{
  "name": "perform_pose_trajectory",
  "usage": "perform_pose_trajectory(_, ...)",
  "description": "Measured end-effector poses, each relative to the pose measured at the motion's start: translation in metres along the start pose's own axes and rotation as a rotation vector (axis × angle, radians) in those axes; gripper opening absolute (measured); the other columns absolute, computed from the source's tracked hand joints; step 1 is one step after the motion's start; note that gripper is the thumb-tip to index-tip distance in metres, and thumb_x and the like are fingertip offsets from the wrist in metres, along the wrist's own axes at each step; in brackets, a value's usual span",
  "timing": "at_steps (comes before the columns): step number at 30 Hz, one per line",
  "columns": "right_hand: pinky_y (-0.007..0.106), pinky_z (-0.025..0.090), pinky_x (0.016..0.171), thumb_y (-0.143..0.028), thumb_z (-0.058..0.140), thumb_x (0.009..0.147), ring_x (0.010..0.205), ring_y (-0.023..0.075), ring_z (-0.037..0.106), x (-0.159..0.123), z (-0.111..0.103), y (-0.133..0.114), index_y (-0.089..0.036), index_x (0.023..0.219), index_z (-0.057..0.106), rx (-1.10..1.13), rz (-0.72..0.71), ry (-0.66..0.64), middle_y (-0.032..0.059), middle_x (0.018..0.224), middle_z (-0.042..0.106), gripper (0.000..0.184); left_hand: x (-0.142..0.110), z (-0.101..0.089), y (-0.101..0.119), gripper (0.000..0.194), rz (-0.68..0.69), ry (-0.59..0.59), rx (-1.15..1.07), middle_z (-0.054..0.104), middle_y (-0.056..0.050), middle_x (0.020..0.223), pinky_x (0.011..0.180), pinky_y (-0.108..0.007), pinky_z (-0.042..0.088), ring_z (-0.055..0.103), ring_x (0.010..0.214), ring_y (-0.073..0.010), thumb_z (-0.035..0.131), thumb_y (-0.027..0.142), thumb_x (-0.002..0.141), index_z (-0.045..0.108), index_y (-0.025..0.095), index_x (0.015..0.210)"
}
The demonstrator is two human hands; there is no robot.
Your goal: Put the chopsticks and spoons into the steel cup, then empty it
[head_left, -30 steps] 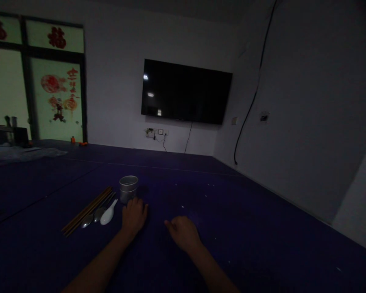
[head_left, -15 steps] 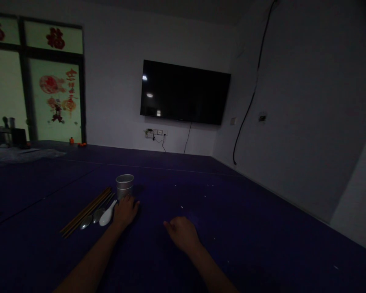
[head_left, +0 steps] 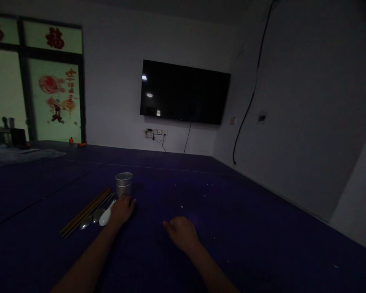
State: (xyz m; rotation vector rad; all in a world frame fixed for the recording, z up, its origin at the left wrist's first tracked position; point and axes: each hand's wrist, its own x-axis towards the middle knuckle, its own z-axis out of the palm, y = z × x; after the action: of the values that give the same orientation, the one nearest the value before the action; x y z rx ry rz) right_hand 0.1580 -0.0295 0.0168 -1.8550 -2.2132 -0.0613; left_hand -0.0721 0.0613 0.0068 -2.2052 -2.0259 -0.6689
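A grey metal cup (head_left: 123,184) stands upright on the dark blue tabletop. My left hand (head_left: 122,209) is just in front of it, fingertips at its lower side and thumb apart to the right; contact is hard to make out in the dim light. That hand partly covers a white soup spoon (head_left: 105,217). Left of the soup spoon lie two metal spoons (head_left: 86,222) and several wooden chopsticks (head_left: 85,212), side by side and slanting. My right hand (head_left: 183,233) rests on the table further right, fingers curled in and nothing visible in them.
Small white scraps (head_left: 181,206) dot the tabletop (head_left: 262,244) on the right. Clear plastic sheeting (head_left: 24,154) and a dark box-like holder (head_left: 9,136) are at the far left, near small orange items (head_left: 71,141). A television (head_left: 184,91) hangs on the wall; a black cable (head_left: 247,112) dangles beside it.
My left hand has shifted left, now overlapping the soup spoon. The cup has moved slightly left and farther away. My right hand has stayed in place.
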Motion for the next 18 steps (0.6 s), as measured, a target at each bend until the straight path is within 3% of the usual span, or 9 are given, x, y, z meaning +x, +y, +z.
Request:
perform_pose_trajectory(4, 0.023, 0.036, 0.058, -0.045, 0.036, 0.094, 0.071, 0.0162, 0.064, 0.0, 0.001, 0.0, -0.019, 0.069, 0.067, -0.01, -0.006, 0.009, 0.0064, 0.075, 0.07, 0.048, -0.001, -0.017, -0.004, 0.036, -0.062, 0.068, 0.021, 0.065, -0.013, 0.103, 0.077, -0.029, 0.045, 0.062, 0.095, -0.0223, 0.029, 0.031, 0.093, 0.06, 0.013, 0.099)
perform_pose_trajectory(8, 0.022, 0.035, 0.056, -0.046, 0.036, 0.094, 0.069, 0.0161, 0.064, -0.001, -0.002, -0.003, -0.019, 0.07, 0.067, -0.012, 0.004, -0.001, 0.0058, 0.074, 0.07, 0.047, -0.006, -0.041, -0.027, 0.033, -0.251, 0.194, 0.164, 0.064, -0.015, 0.105, 0.074, -0.034, 0.045, 0.059, 0.097, -0.0277, 0.033, 0.026, 0.089, 0.059, 0.011, 0.102)
perform_pose_trajectory(12, 0.023, 0.037, 0.057, -0.046, 0.036, 0.093, 0.072, 0.0176, 0.065, -0.001, -0.005, -0.005, -0.019, 0.072, 0.068, -0.015, 0.004, 0.003, 0.0071, 0.077, 0.07, 0.047, -0.014, -0.052, -0.059, 0.031, -0.503, 0.156, 0.274, 0.066, -0.013, 0.099, 0.068, -0.038, 0.043, 0.057, 0.093, -0.0312, 0.037, 0.026, 0.086, 0.064, 0.012, 0.094)
perform_pose_trajectory(18, 0.024, 0.037, 0.058, -0.044, 0.036, 0.093, 0.075, 0.0187, 0.065, -0.001, -0.006, -0.007, -0.019, 0.072, 0.068, 0.001, -0.004, 0.016, 0.0069, 0.077, 0.07, 0.046, -0.01, -0.049, -0.083, 0.028, -0.65, 0.046, 0.177, 0.067, -0.009, 0.086, 0.066, -0.039, 0.042, 0.058, 0.09, -0.0325, 0.04, 0.03, 0.083, 0.062, 0.013, 0.08)
